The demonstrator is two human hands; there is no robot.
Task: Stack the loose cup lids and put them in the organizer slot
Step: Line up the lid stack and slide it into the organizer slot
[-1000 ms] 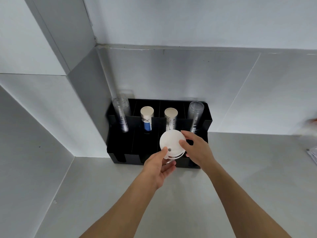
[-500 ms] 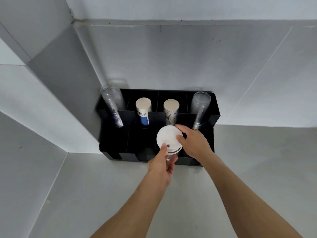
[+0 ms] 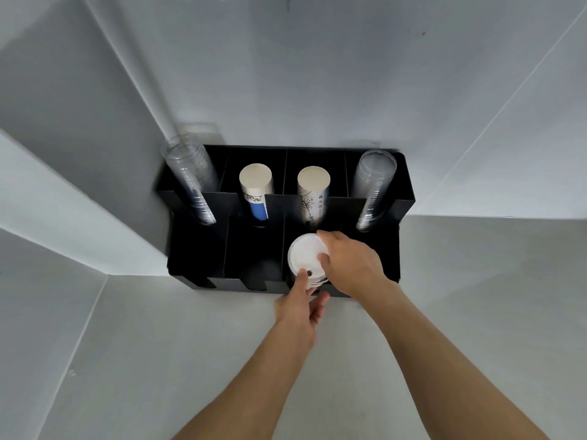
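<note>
A stack of white cup lids sits at the mouth of a front slot of the black organizer, third slot from the left. My right hand grips the stack from the right, fingers curled over its top and far edge. My left hand supports it from below, thumb pressed on the top lid beside its small hole. The lower lids are partly hidden inside the slot and behind my fingers.
The organizer's back row holds two stacks of clear plastic cups at the ends and two stacks of paper cups between them. It stands on a grey counter in a wall corner.
Both hands have carried the lid stack forward and down from above the counter into the organizer's front slot. The camera has moved closer and tilted down.
</note>
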